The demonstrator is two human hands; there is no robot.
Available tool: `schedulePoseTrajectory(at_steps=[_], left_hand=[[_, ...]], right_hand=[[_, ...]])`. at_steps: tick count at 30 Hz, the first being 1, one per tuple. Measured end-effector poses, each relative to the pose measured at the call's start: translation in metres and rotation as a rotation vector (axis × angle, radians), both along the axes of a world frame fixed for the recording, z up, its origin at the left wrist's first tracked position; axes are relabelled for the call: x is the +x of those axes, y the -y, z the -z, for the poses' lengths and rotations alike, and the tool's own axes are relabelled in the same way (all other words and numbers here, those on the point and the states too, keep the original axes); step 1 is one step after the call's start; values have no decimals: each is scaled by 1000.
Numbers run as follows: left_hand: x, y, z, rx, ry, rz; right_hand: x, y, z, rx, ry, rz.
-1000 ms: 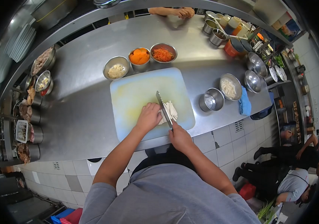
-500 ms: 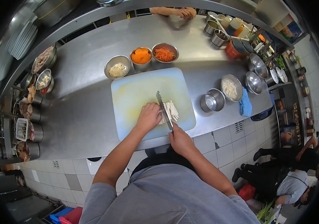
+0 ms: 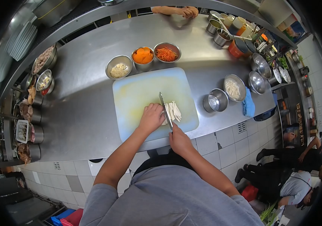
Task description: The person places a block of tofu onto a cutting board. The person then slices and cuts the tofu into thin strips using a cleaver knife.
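A pale cutting board [image 3: 142,92] lies on the steel table. On its right part is a small heap of white strips [image 3: 174,110]. My right hand [image 3: 179,140] is closed round the handle of a knife [image 3: 165,107], whose blade lies along the left side of the strips, tip pointing away from me. Just left of the blade, my left hand [image 3: 152,116] presses down with its fingers bent together on a white piece that shows only a little under them. Behind the board stand bowls of chopped white bits [image 3: 119,70], orange slices [image 3: 143,55] and orange shreds [image 3: 166,54].
Right of the board are a metal pot [image 3: 215,100], a bowl of white strips [image 3: 234,88] and a blue cloth [image 3: 248,103]. Another person's hands [image 3: 188,12] rest at the table's far edge. Metal containers line the left side; two people are at the lower right.
The knife and my right hand have shifted slightly to the left relative to the board. More white strips show to the right of the blade. The view has moved a little.
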State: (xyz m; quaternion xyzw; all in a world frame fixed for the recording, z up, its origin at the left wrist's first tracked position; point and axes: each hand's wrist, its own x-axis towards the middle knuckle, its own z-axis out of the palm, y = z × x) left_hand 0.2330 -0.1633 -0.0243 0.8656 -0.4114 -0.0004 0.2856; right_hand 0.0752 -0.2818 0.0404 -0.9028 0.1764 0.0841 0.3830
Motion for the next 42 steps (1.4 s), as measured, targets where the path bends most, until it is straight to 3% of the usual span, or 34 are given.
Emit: schedulePoseTrajectory(at_steps=[9,21,37,42], left_hand=[[7,-7,3,-130,-84,34],[8,-9,5,-95,-41,48],[8,-9,6,-88,-5,54],[7,-10,5,-132,-66,29]], right_hand=[[4,6,-22,19,-41,62],[-5,-5,-34,69,-26,32],[1,-2,4,1,-23,-7],[4,2,-12,24,-39,30]])
